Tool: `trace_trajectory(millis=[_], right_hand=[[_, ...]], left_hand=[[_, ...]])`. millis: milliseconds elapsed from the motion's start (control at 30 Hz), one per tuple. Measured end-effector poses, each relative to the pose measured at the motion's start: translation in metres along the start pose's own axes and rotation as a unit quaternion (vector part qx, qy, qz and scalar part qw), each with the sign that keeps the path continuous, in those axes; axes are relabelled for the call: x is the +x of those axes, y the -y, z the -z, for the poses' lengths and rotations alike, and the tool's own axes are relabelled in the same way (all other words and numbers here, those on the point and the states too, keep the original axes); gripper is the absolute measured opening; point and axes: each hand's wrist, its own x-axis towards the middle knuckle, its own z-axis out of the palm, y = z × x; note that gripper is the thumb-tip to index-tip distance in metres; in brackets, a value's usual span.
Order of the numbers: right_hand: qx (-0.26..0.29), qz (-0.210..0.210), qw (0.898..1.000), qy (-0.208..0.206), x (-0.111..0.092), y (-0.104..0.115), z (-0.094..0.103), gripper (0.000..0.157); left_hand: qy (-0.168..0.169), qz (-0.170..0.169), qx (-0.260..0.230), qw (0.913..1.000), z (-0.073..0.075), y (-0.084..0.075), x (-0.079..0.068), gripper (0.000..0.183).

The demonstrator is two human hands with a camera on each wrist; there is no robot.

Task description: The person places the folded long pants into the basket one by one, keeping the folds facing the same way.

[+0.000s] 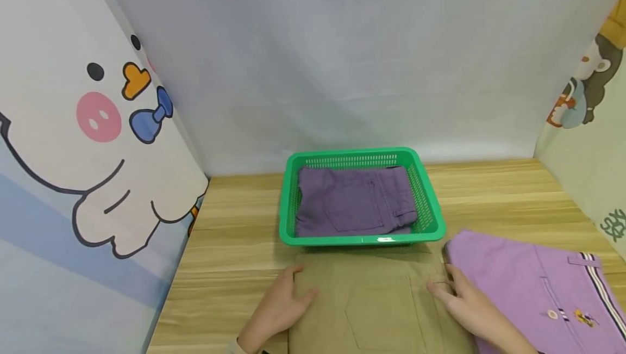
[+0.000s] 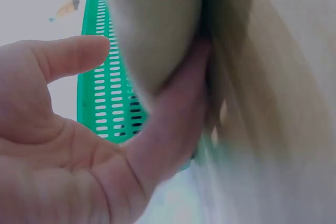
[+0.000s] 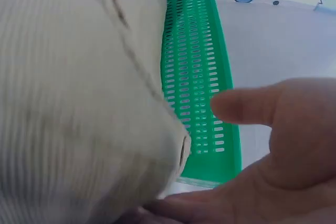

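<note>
We see a folded khaki garment (image 1: 381, 310) at the near middle of the bench (image 1: 220, 234), a stitched pocket facing up. The left hand (image 1: 283, 302) is at its left edge, the right hand (image 1: 462, 302) at its right edge. In the wrist views, we find both hands' fingers (image 2: 173, 124) unclenched, reaching to the underside of the cloth, while each thumb (image 2: 84, 53) stands clear of it; we see no pinch. Just beyond the khaki garment sits a green basket (image 1: 362, 241) with slotted walls; we cannot tell whether the two touch. Inside it lies a folded dark purple garment (image 1: 357, 202). To the right, just beside the khaki one, we see a lilac garment (image 1: 528, 283) with a striped waistband, the right forearm above it.
</note>
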Motion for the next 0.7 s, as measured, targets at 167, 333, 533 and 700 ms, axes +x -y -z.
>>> trace_trajectory(millis=[167,333,533,700], right_hand=[[0.112,-0.016,0.993,0.033,-0.001,-0.012,0.0,0.095],[0.279,-0.01,0.953,0.115,-0.004,-0.025,-0.003,0.082],[0.201,0.006,0.969,0.143,-0.011,-0.028,-0.003,0.088],[0.145,0.006,0.983,0.112,-0.012,-0.022,-0.003,0.094]], left_hand=[[0.018,0.007,-0.051,0.9985,0.001,0.008,0.004,0.073],[0.035,-0.002,-0.067,0.9971,0.004,0.014,0.006,0.069],[0.052,-0.018,-0.046,0.9974,0.006,0.016,0.005,0.052],[0.059,-0.019,-0.043,0.9972,0.007,0.017,0.004,0.05]])
